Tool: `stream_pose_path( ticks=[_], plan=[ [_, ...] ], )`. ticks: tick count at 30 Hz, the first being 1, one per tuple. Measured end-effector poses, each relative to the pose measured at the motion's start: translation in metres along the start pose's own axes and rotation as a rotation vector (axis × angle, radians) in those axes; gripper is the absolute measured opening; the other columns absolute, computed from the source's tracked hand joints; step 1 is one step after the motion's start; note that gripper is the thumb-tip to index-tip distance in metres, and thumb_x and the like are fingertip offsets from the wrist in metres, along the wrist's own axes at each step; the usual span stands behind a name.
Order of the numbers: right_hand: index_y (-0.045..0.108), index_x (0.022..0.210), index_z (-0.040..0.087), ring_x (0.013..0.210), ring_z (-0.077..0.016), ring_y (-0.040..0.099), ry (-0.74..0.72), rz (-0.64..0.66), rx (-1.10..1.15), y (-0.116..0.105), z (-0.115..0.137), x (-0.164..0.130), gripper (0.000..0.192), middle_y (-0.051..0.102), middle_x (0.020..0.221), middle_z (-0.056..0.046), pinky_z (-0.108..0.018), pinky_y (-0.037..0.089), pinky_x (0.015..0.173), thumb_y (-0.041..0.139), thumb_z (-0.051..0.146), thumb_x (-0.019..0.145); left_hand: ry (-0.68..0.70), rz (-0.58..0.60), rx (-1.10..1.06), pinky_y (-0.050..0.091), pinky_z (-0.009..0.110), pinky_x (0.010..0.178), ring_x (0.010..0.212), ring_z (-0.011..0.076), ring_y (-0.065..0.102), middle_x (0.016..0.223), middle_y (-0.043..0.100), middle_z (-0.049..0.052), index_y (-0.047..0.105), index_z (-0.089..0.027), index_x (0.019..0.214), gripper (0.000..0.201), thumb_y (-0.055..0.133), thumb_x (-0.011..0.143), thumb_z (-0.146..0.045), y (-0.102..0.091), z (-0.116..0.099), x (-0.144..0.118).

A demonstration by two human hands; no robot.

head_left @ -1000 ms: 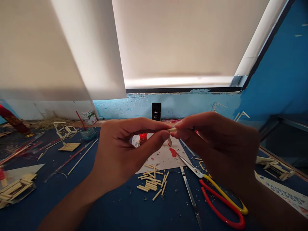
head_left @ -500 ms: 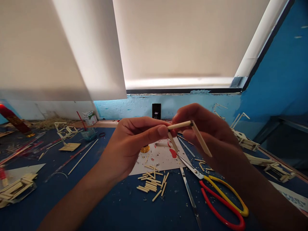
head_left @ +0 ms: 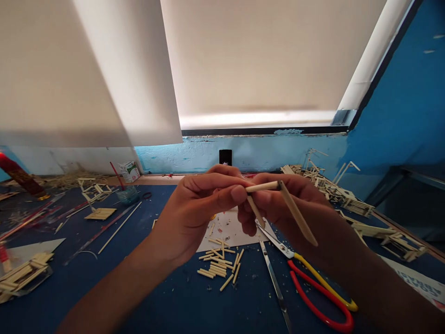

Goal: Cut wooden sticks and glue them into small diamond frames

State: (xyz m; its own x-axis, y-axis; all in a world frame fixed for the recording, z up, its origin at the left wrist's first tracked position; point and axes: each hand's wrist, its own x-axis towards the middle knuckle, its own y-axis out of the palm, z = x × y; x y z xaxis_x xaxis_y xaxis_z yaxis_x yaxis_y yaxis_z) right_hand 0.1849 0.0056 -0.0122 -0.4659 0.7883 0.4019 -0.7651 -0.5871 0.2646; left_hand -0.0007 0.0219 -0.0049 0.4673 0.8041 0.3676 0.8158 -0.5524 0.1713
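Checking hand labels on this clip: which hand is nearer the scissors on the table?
Right. The right hand hovers just above the scissors; the left hand is farther off to their left.

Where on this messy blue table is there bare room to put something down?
The widest bare patch of the blue table lies near the front, between the stick frames on the left and the pile of cut sticks. It is crowded around the scissors, white paper and the stick structures on the right.
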Motion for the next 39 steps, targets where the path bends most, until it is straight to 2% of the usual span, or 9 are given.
stream_pose_path(
  ticks=[5, 9, 15, 20, 30, 36, 39],
  plan=[
    [0.079, 0.087, 0.016, 0.064, -0.0104, 0.070, 0.101, -0.051, 0.090, 0.005, 0.004, 0.000, 0.010, 0.075, 0.077, -0.001, -0.020, 0.059, 0.064, 0.073, 0.022, 0.093, 0.070, -0.029, -0.022, 0.063, 0.032, 0.057, 0.064, 0.0129, 0.067, 0.098, 0.066, 0.004, 0.087, -0.025, 0.085, 0.005, 0.083, 0.086, -0.022, 0.000, 0.002, 0.000],
    [0.080, 0.087, 0.017, 0.062, -0.0098, 0.069, 0.143, -0.070, 0.111, 0.006, 0.005, -0.001, 0.009, 0.075, 0.077, -0.001, -0.019, 0.058, 0.063, 0.073, 0.021, 0.092, 0.164, -0.019, 0.042, 0.062, 0.029, 0.056, 0.065, 0.0115, 0.067, 0.097, 0.068, 0.002, 0.088, -0.027, 0.087, 0.010, 0.082, 0.086, -0.018, -0.001, 0.004, 0.001],
    [0.082, 0.093, 0.020, 0.064, -0.0087, 0.068, 0.081, -0.046, 0.100, 0.002, -0.002, -0.001, 0.009, 0.072, 0.073, 0.001, -0.018, 0.058, 0.067, 0.074, 0.024, 0.095, 0.243, -0.059, 0.115, 0.061, 0.028, 0.056, 0.066, 0.0116, 0.066, 0.095, 0.072, 0.003, 0.088, -0.028, 0.089, 0.011, 0.084, 0.085, -0.018, 0.000, 0.006, 0.001],
    [0.081, 0.088, 0.019, 0.061, -0.0074, 0.064, 0.071, -0.038, 0.096, 0.003, -0.004, 0.001, 0.011, 0.071, 0.074, 0.001, -0.017, 0.054, 0.058, 0.075, 0.025, 0.095, 0.286, -0.076, 0.138, 0.058, 0.026, 0.057, 0.066, 0.0097, 0.064, 0.093, 0.072, 0.002, 0.088, -0.028, 0.089, 0.013, 0.084, 0.085, -0.016, 0.000, 0.009, 0.001],
    [0.077, 0.081, 0.018, 0.054, -0.0062, 0.058, 0.025, -0.130, 0.080, 0.005, -0.007, 0.001, 0.013, 0.067, 0.068, 0.003, -0.016, 0.048, 0.051, 0.077, 0.027, 0.091, 0.343, -0.121, 0.171, 0.057, 0.026, 0.058, 0.078, 0.0127, 0.067, 0.094, 0.070, 0.002, 0.088, -0.029, 0.091, 0.015, 0.086, 0.083, -0.016, 0.003, 0.013, 0.002],
    [0.079, 0.090, 0.020, 0.057, -0.0059, 0.058, 0.015, -0.106, 0.076, 0.005, -0.010, 0.002, 0.011, 0.070, 0.077, 0.002, -0.017, 0.048, 0.055, 0.074, 0.030, 0.095, 0.406, -0.199, 0.207, 0.059, 0.027, 0.069, 0.091, 0.0156, 0.068, 0.096, 0.071, 0.001, 0.087, -0.031, 0.091, 0.016, 0.086, 0.084, -0.017, 0.005, 0.016, 0.000],
    [0.079, 0.089, 0.023, 0.060, -0.0072, 0.060, -0.026, -0.070, 0.111, 0.007, -0.009, 0.000, 0.011, 0.070, 0.081, 0.002, -0.020, 0.051, 0.058, 0.076, 0.032, 0.093, 0.425, -0.224, 0.227, 0.060, 0.028, 0.078, 0.094, 0.0160, 0.068, 0.096, 0.071, 0.001, 0.087, -0.032, 0.092, 0.016, 0.086, 0.085, -0.018, 0.006, 0.016, -0.002]
  ],
)
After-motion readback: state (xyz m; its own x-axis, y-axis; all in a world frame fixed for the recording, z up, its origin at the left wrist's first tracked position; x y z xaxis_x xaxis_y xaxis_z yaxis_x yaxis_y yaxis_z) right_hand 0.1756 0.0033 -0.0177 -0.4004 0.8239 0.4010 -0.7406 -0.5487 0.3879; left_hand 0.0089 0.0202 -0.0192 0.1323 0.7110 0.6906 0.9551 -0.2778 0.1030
